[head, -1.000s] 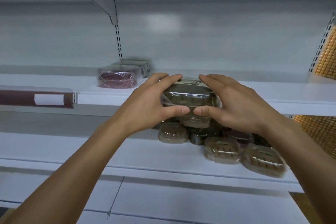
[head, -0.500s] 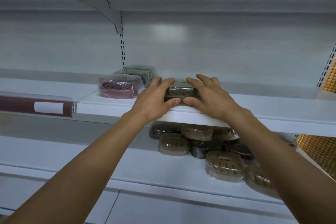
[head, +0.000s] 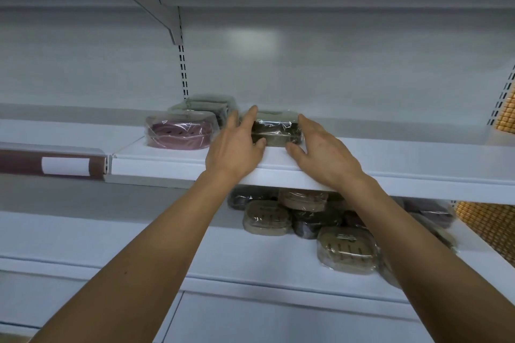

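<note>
A dark soap dish pack [head: 276, 132], wrapped in clear film, sits on the white middle shelf [head: 418, 159]. My left hand [head: 237, 147] lies against its left side with straight fingers, thumb at the front corner. My right hand [head: 323, 153] mirrors it on the right side, fingers straight along the pack, thumb at the front. Both forearms reach up over the shelf edge.
A pink wrapped soap dish [head: 178, 131] stands left of the pack, with a grey pack [head: 206, 104] behind it. Several brown and dark wrapped soap dishes [head: 345, 252] lie piled on the lower shelf [head: 139, 237]. A label rail [head: 53, 166] runs at left; yellow goods [head: 505, 117] at far right.
Both hands lifted the dark pack from in front of the lower pile up onto the middle shelf and slid it back. Their thumbs have parted and the fingers have straightened.
</note>
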A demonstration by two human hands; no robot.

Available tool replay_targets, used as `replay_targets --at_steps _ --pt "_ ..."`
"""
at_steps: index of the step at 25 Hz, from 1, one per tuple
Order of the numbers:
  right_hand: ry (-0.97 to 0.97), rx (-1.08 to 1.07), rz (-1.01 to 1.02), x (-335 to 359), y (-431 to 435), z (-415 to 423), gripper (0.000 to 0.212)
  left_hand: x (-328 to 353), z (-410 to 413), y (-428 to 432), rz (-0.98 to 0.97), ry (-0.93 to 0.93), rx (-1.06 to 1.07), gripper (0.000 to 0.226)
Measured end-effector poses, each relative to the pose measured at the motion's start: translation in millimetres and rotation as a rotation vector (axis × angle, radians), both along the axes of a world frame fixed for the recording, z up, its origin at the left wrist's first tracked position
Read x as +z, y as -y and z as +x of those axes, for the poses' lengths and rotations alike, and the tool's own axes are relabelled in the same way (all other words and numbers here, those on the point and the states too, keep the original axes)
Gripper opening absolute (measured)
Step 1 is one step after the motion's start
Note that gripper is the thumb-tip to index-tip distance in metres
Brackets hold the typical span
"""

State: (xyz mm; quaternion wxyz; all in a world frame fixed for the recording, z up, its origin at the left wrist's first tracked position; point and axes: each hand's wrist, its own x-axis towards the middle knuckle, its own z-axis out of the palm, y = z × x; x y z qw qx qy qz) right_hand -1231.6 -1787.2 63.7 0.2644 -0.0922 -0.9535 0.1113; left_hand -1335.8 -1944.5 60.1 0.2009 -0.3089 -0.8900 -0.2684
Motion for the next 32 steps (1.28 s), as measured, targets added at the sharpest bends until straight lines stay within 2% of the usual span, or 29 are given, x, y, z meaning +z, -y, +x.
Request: replay_targets --at_steps 3,8,12,15,18,22,26,32 --pt "-0.085 -0.013 0.052 -6 8 12 0.061 -17 19 19 0.106 -0.105 -0.062 0.058" --pt "-0.168 0.135 0.017 -38 34 59 0.056 -65 56 63 0.172 -0.132 -0.249 0.054" --pt "-0.240 0.256 0.152 -83 47 87 0.042 -118 79 78 0.225 -0.220 -0.363 0.052" --pt "-0.141 0.251 0.129 -124 40 96 0.041 -160 81 68 0.128 -0.074 -0.372 0.055" --pt "0.017 0.112 0.064 -168 22 100 0.047 -189 78 48 0.008 0.132 -0.353 0.059" --pt "0.204 -0.016 -0.005 -209 -4 110 0.054 -214 80 17 -0.157 0.280 -0.366 0.065" --pt "0.297 -0.107 -0.040 -221 -31 115 0.064 -228 80 -29 -0.246 0.375 -0.424 0.074" --pt "0.316 -0.171 0.054 -220 -72 106 0.068 -230 82 -95 -0.286 0.436 -0.450 0.081"
